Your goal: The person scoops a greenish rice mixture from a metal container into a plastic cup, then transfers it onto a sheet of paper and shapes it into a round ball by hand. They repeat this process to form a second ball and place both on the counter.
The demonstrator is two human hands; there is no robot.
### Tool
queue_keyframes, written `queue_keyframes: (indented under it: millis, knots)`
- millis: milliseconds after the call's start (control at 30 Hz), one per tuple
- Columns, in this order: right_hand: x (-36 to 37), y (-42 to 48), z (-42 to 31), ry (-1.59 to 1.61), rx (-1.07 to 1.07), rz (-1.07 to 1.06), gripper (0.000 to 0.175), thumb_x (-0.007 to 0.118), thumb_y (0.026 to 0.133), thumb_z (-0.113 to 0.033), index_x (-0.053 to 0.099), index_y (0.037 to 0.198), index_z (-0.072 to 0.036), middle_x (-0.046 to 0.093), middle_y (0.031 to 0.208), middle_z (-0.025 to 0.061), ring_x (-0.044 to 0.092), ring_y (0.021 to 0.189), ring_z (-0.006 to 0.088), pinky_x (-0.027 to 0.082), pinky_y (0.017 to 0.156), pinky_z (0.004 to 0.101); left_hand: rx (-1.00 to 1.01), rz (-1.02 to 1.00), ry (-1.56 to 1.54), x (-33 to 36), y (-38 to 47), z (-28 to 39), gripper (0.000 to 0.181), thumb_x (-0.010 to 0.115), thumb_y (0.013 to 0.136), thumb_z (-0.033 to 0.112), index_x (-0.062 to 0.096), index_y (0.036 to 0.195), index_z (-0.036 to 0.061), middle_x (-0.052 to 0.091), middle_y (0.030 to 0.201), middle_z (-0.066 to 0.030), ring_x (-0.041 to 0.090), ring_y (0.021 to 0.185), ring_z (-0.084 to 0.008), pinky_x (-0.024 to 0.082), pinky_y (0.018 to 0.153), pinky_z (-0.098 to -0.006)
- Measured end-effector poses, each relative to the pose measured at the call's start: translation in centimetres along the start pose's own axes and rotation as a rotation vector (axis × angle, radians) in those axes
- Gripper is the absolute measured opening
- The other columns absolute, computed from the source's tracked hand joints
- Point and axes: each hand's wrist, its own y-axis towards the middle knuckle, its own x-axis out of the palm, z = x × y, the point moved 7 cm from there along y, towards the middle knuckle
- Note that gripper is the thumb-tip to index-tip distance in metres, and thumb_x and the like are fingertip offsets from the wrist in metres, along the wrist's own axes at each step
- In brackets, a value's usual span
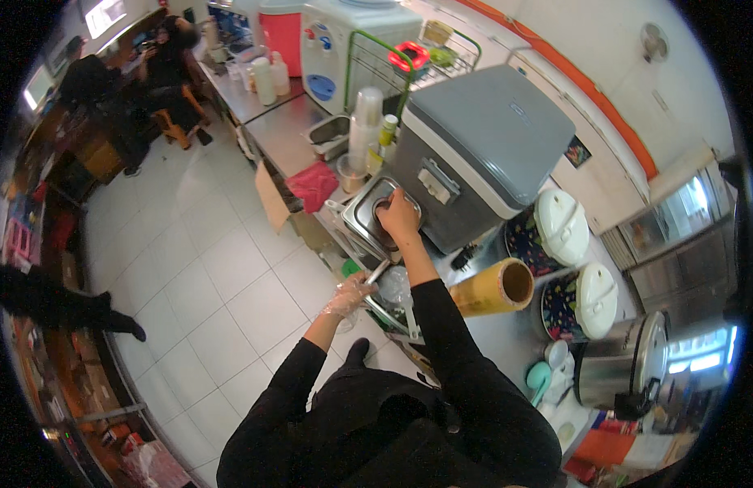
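My right hand (401, 216) reaches down onto a rectangular stainless steel lid (361, 215), its fingers closed at the dark recessed grip in the middle. Beside the big grey cooler box (486, 134), this lid lies on the counter's near side. Lower down, my left hand (347, 296) wears a clear plastic glove. Its fingers are closed around a narrow metal piece (377, 272); whether that is a handle or a container's rim I cannot tell. A clear plastic bag or film (394, 285) sits between my forearms, close to a white-handled utensil (412, 323).
A red cloth (313, 186), stacked clear cups (365, 125) and a small steel pan (330, 135) stand farther along the counter. Rightward are a yellow tube (492, 288), patterned pots with white lids (581, 299) and a steel cooker (620, 360). People sit at back left; another person's leg (117, 317) shows left.
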Motion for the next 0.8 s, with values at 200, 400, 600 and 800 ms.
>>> queue_keyframes:
  millis: [200, 400, 600, 800]
  knots:
    - [-4.4, -6.6, 4.8, -0.122, -0.002, -0.066, 0.037, 0.064, 0.076, -0.02, 0.051, 0.108, -0.005, 0.069, 0.087, 0.0219, 0.067, 0.084, 0.0413, 0.05, 0.081, 0.0511, 0.121, 0.033, -0.434, 1.7, 3.1, -0.2, 0.024, 0.067, 0.086, 0.019, 0.057, 0.104, 0.0064, 0.056, 0.088, -0.002, 0.057, 0.078, -0.0156, 0.058, 0.072, -0.0359]
    - [0.6, -8.4, 12.5, -0.256, 0.155, -0.04, 0.046, 0.057, 0.081, -0.024, 0.051, 0.119, 0.002, 0.068, 0.078, 0.0213, 0.067, 0.073, 0.0405, 0.052, 0.067, 0.0533, 0.113, 0.192, -0.799, 2.1, 4.8, -3.2, 0.032, 0.063, 0.093, 0.03, 0.054, 0.113, 0.008, 0.055, 0.114, -0.0106, 0.054, 0.107, -0.0221, 0.051, 0.094, -0.0423]
    - [-1.4, -14.1, 9.5, -0.202, -0.068, 0.008, 0.03, 0.054, 0.088, -0.014, 0.057, 0.115, 0.0, 0.059, 0.117, 0.0235, 0.059, 0.102, 0.0377, 0.049, 0.088, 0.0477, 0.057, 0.22, -0.684, 3.5, -3.0, -7.7, 0.032, 0.058, 0.093, 0.039, 0.053, 0.106, 0.0098, 0.057, 0.106, -0.007, 0.055, 0.107, -0.0221, 0.047, 0.092, -0.0379]
    - [-11.0, -34.9, 17.2, 0.103, -0.455, -0.077, 0.023, 0.058, 0.085, -0.018, 0.065, 0.105, -0.008, 0.064, 0.099, 0.0134, 0.062, 0.096, 0.0316, 0.049, 0.084, 0.0423, -0.32, -0.341, -0.26, 14.9, -10.2, -11.7, 0.018, 0.061, 0.09, 0.025, 0.059, 0.096, 0.0083, 0.059, 0.083, -0.0017, 0.058, 0.073, -0.0138, 0.046, 0.063, -0.0267]
